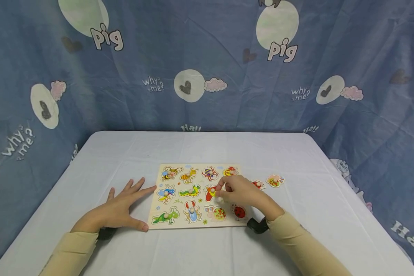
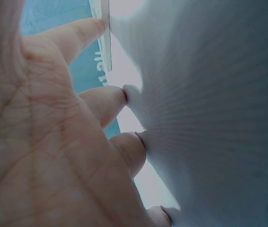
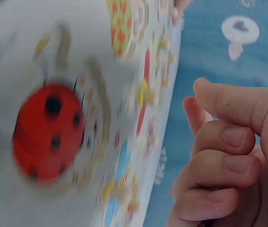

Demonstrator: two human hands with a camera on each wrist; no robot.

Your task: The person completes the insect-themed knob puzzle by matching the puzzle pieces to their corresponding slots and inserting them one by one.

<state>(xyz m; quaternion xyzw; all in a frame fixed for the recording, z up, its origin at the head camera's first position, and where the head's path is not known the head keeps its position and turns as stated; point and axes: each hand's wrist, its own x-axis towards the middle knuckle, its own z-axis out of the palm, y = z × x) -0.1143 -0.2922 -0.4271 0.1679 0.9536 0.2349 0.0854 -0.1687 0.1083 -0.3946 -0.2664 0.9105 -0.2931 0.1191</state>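
A wooden peg puzzle board point(image 1: 179, 228) with insect pictures lies on the table. My left hand point(image 1: 122, 209) spreads its fingers at the board's left side; in the left wrist view a fingertip point(image 2: 96, 27) touches the board's edge. My right hand point(image 1: 243, 191) hovers over the board's right half, thumb and forefinger beside a red-winged insect piece point(image 1: 210, 193). In the right wrist view the right hand point(image 3: 228, 156) has bent fingers, and nothing shows between them. The ladybug point(image 1: 239, 212) and snail point(image 1: 218, 214) pictures in the front row show no knobs.
Off the board's right side lie a loose snail piece point(image 1: 275, 180) and a loose ladybug piece point(image 1: 258, 184), the latter partly behind the right hand. A white cloth covers the table point(image 1: 200, 253). Behind hangs a blue printed curtain point(image 1: 207, 46).
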